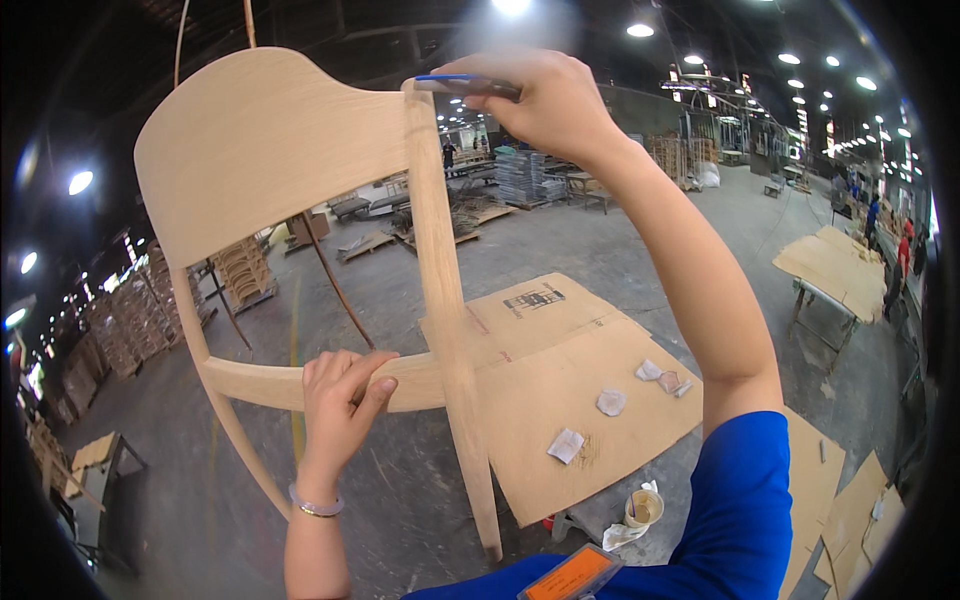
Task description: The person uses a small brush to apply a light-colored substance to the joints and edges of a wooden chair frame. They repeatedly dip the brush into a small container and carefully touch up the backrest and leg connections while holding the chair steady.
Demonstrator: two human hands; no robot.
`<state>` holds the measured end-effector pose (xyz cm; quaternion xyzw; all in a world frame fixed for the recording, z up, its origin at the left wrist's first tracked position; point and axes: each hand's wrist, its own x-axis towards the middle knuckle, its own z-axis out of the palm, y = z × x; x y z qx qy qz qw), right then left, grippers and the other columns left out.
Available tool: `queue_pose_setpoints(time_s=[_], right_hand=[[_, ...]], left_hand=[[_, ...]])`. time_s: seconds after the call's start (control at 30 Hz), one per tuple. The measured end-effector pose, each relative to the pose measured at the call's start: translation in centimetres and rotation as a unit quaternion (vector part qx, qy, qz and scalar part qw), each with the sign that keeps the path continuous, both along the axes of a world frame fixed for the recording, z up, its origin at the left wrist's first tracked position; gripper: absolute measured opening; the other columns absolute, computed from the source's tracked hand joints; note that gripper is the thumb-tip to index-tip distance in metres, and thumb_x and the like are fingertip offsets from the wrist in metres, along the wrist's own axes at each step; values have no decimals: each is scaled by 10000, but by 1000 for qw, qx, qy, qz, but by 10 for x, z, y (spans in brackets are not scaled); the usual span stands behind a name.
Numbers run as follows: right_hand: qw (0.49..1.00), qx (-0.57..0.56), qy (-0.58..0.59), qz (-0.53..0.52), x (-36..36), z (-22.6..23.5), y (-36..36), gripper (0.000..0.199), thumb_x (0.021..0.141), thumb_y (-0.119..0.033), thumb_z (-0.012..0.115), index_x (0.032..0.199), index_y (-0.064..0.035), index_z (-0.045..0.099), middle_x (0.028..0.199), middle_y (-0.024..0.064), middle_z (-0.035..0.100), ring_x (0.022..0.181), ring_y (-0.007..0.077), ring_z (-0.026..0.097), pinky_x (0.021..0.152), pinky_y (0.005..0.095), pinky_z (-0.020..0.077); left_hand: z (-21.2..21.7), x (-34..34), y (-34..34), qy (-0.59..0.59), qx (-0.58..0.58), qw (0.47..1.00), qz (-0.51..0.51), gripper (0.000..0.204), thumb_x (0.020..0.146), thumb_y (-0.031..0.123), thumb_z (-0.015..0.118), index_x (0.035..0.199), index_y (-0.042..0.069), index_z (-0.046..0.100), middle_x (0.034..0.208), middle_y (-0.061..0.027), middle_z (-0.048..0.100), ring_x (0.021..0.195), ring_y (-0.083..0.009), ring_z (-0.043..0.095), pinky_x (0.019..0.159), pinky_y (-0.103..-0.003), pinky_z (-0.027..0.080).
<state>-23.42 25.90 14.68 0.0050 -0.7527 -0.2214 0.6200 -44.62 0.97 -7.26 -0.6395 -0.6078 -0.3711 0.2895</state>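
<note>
Chair frame [436,215] near, left of centre; backrest [275,150], cross rail [415,385] and right post [450,310] already joined, wood pale. Blue-edged tool [465,84] gripped in right hand [550,105] at right post's top. Left hand [340,410] laid over cross rail, clamping can't be told. Hands well apart. Post-top work judged underway; completion elsewhere can't be confirmed.

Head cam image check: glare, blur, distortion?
Head view: ceiling lamps blow out to white, and a hazy smear sits at the top, by the right hand; head view: fisheye edges fall off to black; head view: the chair frame looks fairly sharp, while distant people are too small and soft for detail.
</note>
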Motion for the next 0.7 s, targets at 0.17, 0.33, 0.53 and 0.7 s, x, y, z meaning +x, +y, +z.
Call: queue_pose_setpoints(time_s=[0.17, 0.33, 0.53, 0.7], right_hand=[[998, 55, 8, -9, -8, 2, -2, 261, 900, -218, 776, 1140, -315, 810, 811, -49, 694, 706, 154, 660, 646, 313, 522], [997, 77, 8, -12, -17, 0, -6, 264, 886, -197, 782, 1113, -325, 821, 792, -47, 666, 693, 157, 651, 627, 323, 508], [993, 106, -22, -38, -25, -2, -5, 267, 886, -162, 773, 1099, -315, 823, 822, -42, 659, 706, 168, 653, 627, 324, 502], [988, 151, 13, -26, -34, -2, -3, 295, 860, -121, 789, 1078, -316, 825, 842, -46, 648, 722, 158, 661, 605, 314, 499]], left_hand=[[0, -4, -7, -4, -3, 1000, 10, 290, 960, 361, 730, 1102, 117, 797, 775, -6, 554, 819, -211, 516, 860, -378, 363], [0, -7, -13, -5, -8, 1000, 15, 295, 968, 359, 719, 1111, 113, 794, 782, -14, 546, 823, -215, 512, 860, -383, 359], [0, -11, -13, -6, 0, 1000, 11, 318, 984, 378, 697, 1109, 101, 792, 776, -20, 541, 823, -222, 504, 863, -389, 350], [-2, -15, -12, -6, -1, 1000, 10, 310, 979, 369, 705, 1102, 99, 794, 796, -23, 560, 836, -225, 511, 869, -384, 353]])
